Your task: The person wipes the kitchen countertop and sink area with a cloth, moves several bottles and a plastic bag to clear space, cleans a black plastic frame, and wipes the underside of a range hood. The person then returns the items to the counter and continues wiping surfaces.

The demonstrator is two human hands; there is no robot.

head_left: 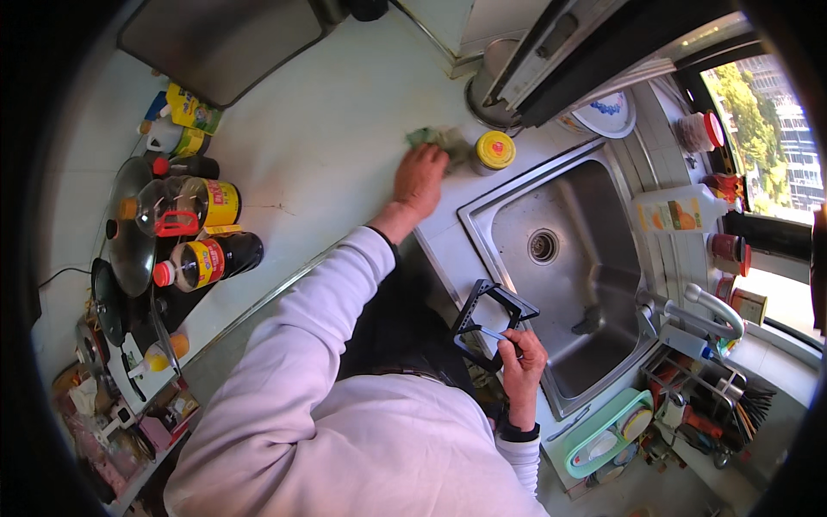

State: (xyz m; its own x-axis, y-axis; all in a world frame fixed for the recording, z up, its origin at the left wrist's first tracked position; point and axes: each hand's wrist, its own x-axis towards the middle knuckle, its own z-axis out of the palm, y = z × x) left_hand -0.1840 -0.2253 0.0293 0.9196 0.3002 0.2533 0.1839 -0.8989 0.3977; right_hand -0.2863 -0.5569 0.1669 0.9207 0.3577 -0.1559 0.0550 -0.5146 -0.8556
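Observation:
My left hand (421, 182) reaches forward onto the pale countertop (323, 142), its fingers down on a crumpled, greenish cloth (452, 145) that is partly blurred. Beside the cloth, close to the sink's corner, stands a jar with a yellow lid (495, 150). My right hand (522, 363) grips a black angular frame or stand (470, 311) by one bar, between thumb and fingers. The frame is held over the near rim of the stainless steel sink (549, 207), at its left side. Its exact kind cannot be told.
Sauce and oil bottles (216, 258) and pan lids (132, 258) line the left side. A dark-edged panel (226, 45) is at the upper left, a metal pot (494, 84) beyond the jar. Right lie the faucet (717, 310), a green basket (607, 433) and a utensil rack (701, 388).

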